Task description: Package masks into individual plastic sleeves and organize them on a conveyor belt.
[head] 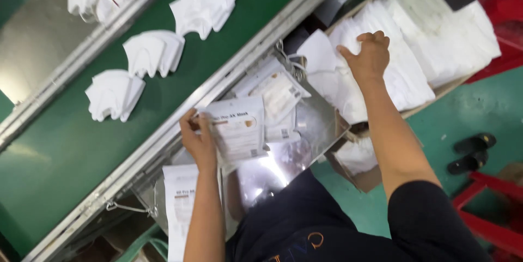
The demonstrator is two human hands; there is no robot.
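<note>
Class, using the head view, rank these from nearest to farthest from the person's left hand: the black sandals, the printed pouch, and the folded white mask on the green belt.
1. Printed pouch: held in the left hand.
2. Folded white mask: on the green belt, picture-left.
3. Black sandals: on the floor, far picture-right.

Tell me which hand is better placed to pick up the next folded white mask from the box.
Right. The right hand already rests on the folded white masks stacked in the cardboard box, while the left hand holds a flat white printed pouch.

White flat pouch [239, 131] held upright; folded white masks [376, 71] stacked in box.
</note>
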